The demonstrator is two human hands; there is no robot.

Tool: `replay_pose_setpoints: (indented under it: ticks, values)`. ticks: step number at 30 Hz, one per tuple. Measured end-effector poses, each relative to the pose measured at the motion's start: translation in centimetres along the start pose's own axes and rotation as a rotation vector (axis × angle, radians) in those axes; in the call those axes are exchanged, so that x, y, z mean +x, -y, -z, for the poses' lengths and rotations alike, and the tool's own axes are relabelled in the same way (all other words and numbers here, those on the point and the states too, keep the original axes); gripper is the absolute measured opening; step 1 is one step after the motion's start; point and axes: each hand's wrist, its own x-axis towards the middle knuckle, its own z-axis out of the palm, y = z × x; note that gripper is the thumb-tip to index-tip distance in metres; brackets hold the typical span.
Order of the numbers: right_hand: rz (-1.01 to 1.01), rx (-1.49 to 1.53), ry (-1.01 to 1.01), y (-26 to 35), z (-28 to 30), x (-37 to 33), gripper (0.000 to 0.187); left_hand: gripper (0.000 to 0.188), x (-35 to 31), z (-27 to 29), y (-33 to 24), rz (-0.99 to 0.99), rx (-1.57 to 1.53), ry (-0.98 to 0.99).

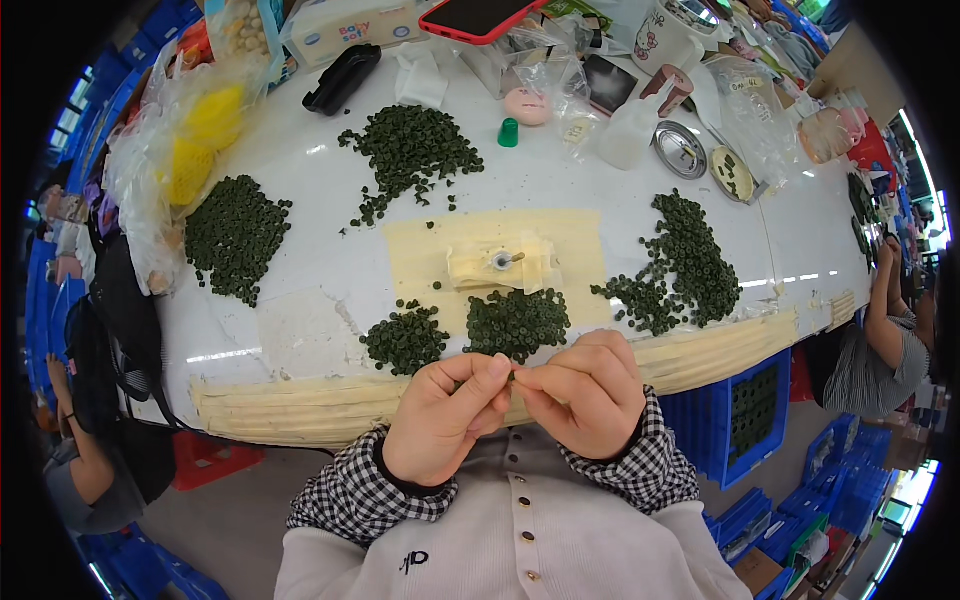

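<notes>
Hands meet at lower centre of frame, over the near edge of the table [310, 225]. Left hand [445, 415]: fingers curled, thumb against index, closed on a small dark piece [513, 378]. Right hand [590, 395]: fingers folded, thumb and index pinching the same piece, mostly hidden.

Dark green pieces, 5 heaps: left heap [237, 240], small heap [405, 340], upper heap [410, 150], central heap [515, 322] just beyond the fingertips, right heap [695, 260]. Single pieces too many to count.

Around: 1 black case [342, 78], upper left; 1 taped block [475, 267] between central and upper heaps; 1 green cap [509, 133], upper centre; 1 blue crate [700, 425], lower right.
</notes>
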Motion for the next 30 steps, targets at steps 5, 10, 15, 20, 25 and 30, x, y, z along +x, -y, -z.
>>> replay_pose_setpoints:
  ticks: [5,10,15,20,25,30]
  values:
    - [-0.046,-0.012,-0.035,0.1,0.0,0.0,0.026,0.018,-0.4,-0.2,-0.1,-0.071,0.057,0.024]
    - [-0.027,-0.014,-0.024,0.3,0.1,-0.1,0.03,0.017,-0.3,0.2,0.0,-0.062,0.009,0.049]
    - [0.024,-0.051,-0.02,0.6,0.1,-0.3,0.031,0.017,-0.2,0.4,0.0,-0.088,-0.037,0.058]
    - [-0.292,0.481,0.151,-0.4,1.3,-0.1,0.024,0.016,-0.3,0.6,-0.7,0.014,0.094,0.132]
    - [-0.322,0.586,0.199,-0.6,1.7,0.1,0.02,0.016,0.0,0.7,-0.6,0.027,0.115,0.141]
    - [-0.158,0.319,0.174,-0.4,1.9,0.6,0.021,0.012,-0.3,0.6,-1.0,-0.022,0.189,0.118]
